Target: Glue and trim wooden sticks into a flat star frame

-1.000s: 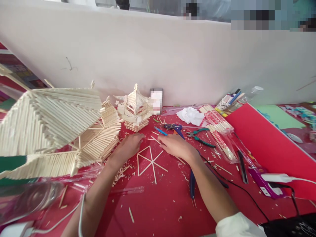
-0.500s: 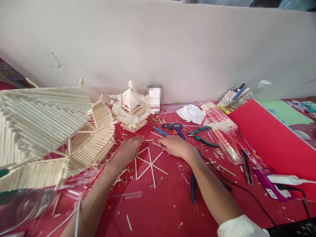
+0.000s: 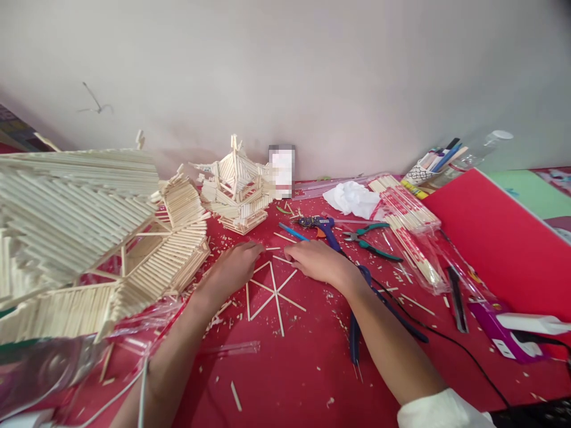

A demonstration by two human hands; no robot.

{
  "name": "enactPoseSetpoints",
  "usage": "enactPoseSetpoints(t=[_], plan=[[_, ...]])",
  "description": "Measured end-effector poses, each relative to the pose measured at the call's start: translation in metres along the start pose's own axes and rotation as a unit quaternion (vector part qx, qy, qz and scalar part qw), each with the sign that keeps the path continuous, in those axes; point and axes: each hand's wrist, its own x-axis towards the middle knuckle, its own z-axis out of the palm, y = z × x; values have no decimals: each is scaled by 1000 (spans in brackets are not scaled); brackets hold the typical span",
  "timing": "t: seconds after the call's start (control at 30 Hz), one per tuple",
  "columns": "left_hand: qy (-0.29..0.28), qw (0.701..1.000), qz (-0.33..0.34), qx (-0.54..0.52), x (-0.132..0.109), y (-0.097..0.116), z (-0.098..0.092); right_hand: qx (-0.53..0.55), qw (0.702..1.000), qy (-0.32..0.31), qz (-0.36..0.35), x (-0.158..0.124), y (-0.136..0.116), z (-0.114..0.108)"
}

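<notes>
Thin wooden sticks form a star-like figure [image 3: 275, 292] on the red tabletop, with more sticks at its upper left. My left hand [image 3: 238, 261] lies just above the figure's left side, fingers curled together; whatever its fingertips hold, if anything, is hidden. My right hand [image 3: 314, 261] rests above the right side, its fingers bent at the end of a loose stick [image 3: 282, 260]. Whether it grips that stick cannot be made out. Another short stick [image 3: 270, 248] lies between the hands. Behind them stands a small stick-built pavilion [image 3: 241, 190].
A large stick-built model [image 3: 80, 220] fills the left. Rightward lie a glue gun [image 3: 323, 226], green-handled pliers [image 3: 375, 241], dark blue pliers [image 3: 354, 339], packaged sticks [image 3: 410, 226], a utility knife [image 3: 457, 300] and a red board [image 3: 499, 244]. A phone [image 3: 282, 171] leans on the wall.
The camera view has shifted slightly, moving the tabletop items up and mostly rightward in the picture. Both hands stay in nearly the same places relative to the stick figure.
</notes>
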Motion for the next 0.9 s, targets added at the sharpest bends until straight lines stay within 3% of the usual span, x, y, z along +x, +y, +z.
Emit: enactPoseSetpoints(t=[0.27,0.9], plan=[[17,993,61,-99,6,-9,12,18,1000,-4,-6,2,4,2],[13,989,54,-135,9,-15,25,-26,1000,-3,-2,3,-3,-1]])
